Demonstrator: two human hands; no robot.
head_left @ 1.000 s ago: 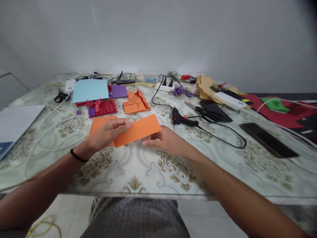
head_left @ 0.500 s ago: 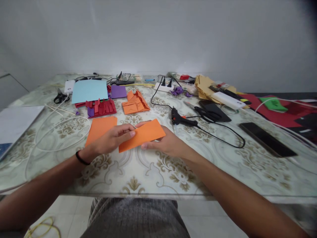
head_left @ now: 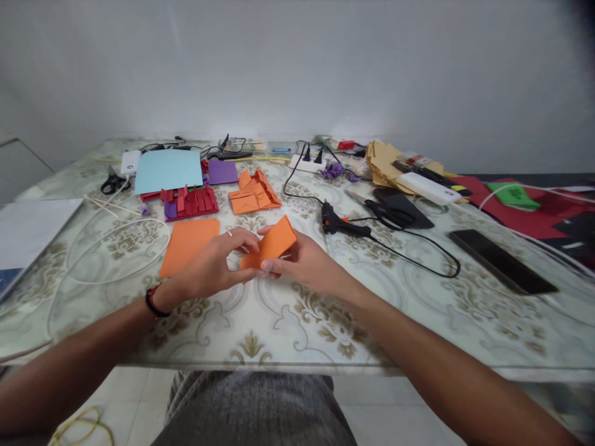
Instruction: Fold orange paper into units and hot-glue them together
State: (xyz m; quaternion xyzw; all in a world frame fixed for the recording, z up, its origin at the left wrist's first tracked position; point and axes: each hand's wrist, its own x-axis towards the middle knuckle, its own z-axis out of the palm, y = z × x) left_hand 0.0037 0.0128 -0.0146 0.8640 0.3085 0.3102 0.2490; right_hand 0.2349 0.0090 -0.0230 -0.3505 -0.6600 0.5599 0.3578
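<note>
a folded piece of bright orange paper [head_left: 279,237] is held aslant between two bare hands, just above a pale tablecloth patterned with gold-brown flowers [head_left: 290,328]. the right hand [head_left: 312,261] grips it, thumb on the near face and fingers behind; the left hand [head_left: 211,260] curls at its left end, thumb across the lower part, though whether it is gripping cannot be told. half a second ago the paper was a longer flat strip stretched between the hands; it now shows as a shorter, doubled shape, which suggests a fold across its length is under way, the crease perhaps not yet pressed. a flat, four-sided orange paper sheet [head_left: 189,243] lies where it did, beside the left hand, and a creased orange paper form [head_left: 255,197] rests beyond, also unmoved.
</note>
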